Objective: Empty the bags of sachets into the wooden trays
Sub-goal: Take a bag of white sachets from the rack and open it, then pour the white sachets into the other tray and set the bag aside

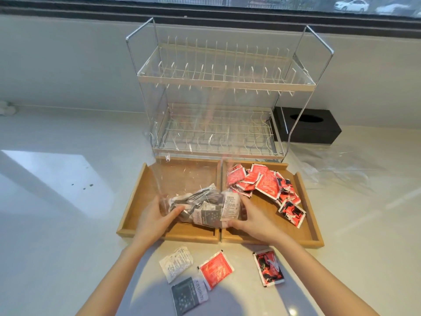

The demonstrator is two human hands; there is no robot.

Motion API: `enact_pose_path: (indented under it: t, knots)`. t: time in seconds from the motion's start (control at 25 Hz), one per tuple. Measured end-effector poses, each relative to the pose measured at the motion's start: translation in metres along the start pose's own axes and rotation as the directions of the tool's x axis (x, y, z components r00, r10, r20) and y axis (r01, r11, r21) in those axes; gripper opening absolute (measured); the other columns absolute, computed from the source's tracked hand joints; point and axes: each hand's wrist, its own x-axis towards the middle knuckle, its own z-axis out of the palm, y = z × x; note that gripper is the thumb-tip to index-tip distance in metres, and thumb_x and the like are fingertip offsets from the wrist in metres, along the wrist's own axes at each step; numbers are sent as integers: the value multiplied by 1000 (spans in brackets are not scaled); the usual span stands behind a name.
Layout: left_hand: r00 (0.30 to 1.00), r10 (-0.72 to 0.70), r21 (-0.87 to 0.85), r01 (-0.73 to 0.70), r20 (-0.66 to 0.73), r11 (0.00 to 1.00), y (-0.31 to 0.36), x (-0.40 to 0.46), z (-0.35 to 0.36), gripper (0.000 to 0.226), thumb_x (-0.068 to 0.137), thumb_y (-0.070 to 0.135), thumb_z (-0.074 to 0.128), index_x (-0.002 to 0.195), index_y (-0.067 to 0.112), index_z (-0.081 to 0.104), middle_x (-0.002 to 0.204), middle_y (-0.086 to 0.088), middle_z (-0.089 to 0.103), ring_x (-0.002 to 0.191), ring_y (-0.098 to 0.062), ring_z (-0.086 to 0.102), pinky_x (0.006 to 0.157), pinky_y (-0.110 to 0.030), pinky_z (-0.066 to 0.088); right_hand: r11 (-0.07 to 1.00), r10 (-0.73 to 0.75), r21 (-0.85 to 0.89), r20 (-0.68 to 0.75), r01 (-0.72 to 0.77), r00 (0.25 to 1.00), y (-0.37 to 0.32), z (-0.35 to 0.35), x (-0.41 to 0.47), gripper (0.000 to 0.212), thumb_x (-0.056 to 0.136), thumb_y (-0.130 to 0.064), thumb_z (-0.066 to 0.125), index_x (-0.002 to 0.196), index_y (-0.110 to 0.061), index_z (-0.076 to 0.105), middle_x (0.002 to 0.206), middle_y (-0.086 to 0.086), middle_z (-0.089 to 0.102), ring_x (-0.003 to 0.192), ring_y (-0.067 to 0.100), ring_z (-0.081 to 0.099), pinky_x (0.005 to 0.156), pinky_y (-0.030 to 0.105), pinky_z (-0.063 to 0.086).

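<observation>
I hold the bag point(202, 208) of grey and white sachets from both ends, my left hand point(157, 215) curled round its left end and my right hand point(252, 218) gripping its right end, so it hangs low over the left tray point(136, 201) and, I judge, whatever tips out lands inside the wooden rim. The red sachets point(264, 185) already lie heaped in the right tray point(312, 222), which touches the left tray, so each kind gets its own tray. Four loose sachets point(216, 269) lie on the counter point(57, 224) in front of the left tray, nearer to me.
</observation>
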Motion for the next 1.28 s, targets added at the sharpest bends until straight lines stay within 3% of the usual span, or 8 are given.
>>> enact_pose_path:
  t: [0.32, 0.4, 0.6, 0.72, 0.84, 0.96, 1.12, 1.28]
  knots:
    - [978, 27, -79, -44, -207, 996, 7, -9, -27, 15, 83, 34, 58, 75, 23, 53, 59, 4, 53, 52, -3, 54, 54, -15, 37, 989, 92, 134, -162, -70, 983, -16, 3, -6, 60, 83, -38, 59, 133, -15, 36, 119, -1, 53, 92, 11, 59, 81, 23, 50]
    - [982, -20, -92, 2, -190, 996, -2, -12, -30, 25, 83, 37, 56, 90, 14, 55, 66, -2, 55, 60, -11, 58, 58, -25, 38, 989, 102, 123, -142, -85, 985, -12, 11, -2, 63, 82, -40, 59, 134, -14, 35, 120, 4, 55, 105, 24, 58, 90, 40, 50]
    - [986, -107, -80, 97, -128, 992, -32, -26, -25, 60, 82, 41, 57, 130, 10, 37, 112, -11, 54, 102, -27, 52, 82, -33, 38, 999, 41, 14, -123, -40, 992, -1, 27, -2, 65, 87, -36, 53, 140, -17, 22, 131, 8, 46, 114, 26, 53, 97, 43, 43]
    - [986, 64, 159, -40, -151, 987, -41, -40, -23, 86, 70, 62, 51, 137, 12, 28, 137, -16, 38, 125, -31, 36, 101, -44, 32, 979, -128, -177, -162, 99, 978, 4, 27, -12, 74, 85, -43, 51, 143, -24, 11, 134, 1, 31, 126, 11, 30, 108, 35, 26]
    - [930, 365, 512, -299, -31, 805, -54, -45, -13, 95, 67, 75, 35, 142, 23, 13, 153, -7, 12, 140, -23, 5, 111, -44, 4, 749, -375, -597, -27, 286, 927, 10, 31, -20, 87, 78, -52, 52, 144, -28, 1, 156, 3, 2, 141, 16, 4, 112, 37, 7]
    - [890, 451, 587, -403, 70, 702, -70, -44, -1, 98, 66, 63, 46, 142, 30, -6, 153, 9, -18, 139, -13, -20, 110, -43, -6, 631, -373, -711, 72, 309, 925, 22, 39, -17, 75, 83, -33, 53, 144, -27, 9, 156, 2, 5, 143, 19, 1, 116, 41, 8]
    - [918, 391, 584, -355, 70, 730, -78, -40, -2, 82, 72, 34, 53, 141, 30, 10, 148, -8, 30, 138, -25, 19, 100, -58, 30, 660, -345, -690, 71, 296, 936, 24, 39, -14, 57, 89, -35, 25, 144, -28, 12, 156, 0, 9, 143, 19, 7, 115, 41, 14]
    - [896, 426, 580, -416, 128, 701, -78, -33, -17, 58, 77, 24, 45, 132, 18, 29, 131, -16, 54, 116, -40, 53, 82, -54, 49, 691, -296, -652, 141, 313, 945, 14, 33, -3, 51, 97, -22, 30, 144, -27, 11, 156, 1, 7, 144, 18, 6, 118, 37, 13]
